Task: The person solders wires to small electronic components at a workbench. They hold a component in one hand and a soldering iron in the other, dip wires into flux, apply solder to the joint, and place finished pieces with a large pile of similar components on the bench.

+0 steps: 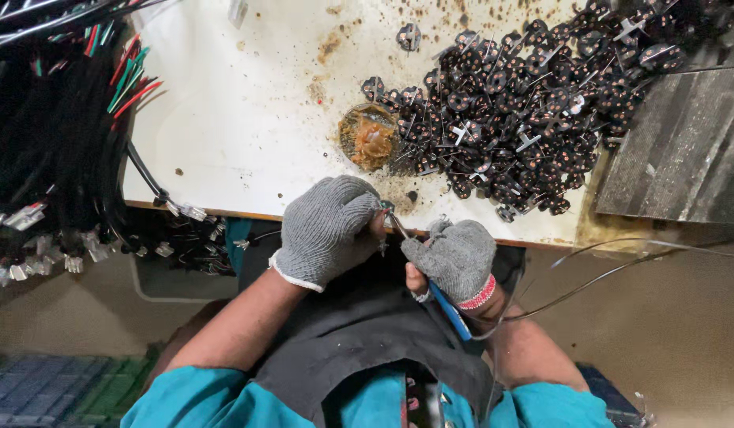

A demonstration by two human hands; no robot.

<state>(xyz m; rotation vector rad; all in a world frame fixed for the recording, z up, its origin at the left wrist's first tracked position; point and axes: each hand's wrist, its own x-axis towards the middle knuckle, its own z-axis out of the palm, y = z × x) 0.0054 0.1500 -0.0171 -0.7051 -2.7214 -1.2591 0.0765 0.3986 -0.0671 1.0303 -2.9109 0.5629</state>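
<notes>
Down near the middle of the frame, my left hand (329, 230) in its grey glove is curled around a tiny part that I pinch at my fingertips. The part is too small and hidden to tell what it is. My right hand (454, 257), also in a grey glove, is closed tight around a soldering iron (430, 277) with a blue handle. The iron is long and thin. Its long line runs slanted, with the handle end low and to the right, toward my lap, and the metal tip high and to the left, touching the spot between my two hands. A thin wire (604, 273) loops away from my right wrist to the right side.

Both hands sit at the near edge of the white table (232, 119), which has brown burn spots. Just above my left hand is a small round pot (368, 136) with sticky orange-brown stuff in it. To its right, in the upper right of the frame, lies a big pile of little black round parts (525, 111) with copper dots. At the left side hang bundles of black cables (50, 150) with white plugs.
</notes>
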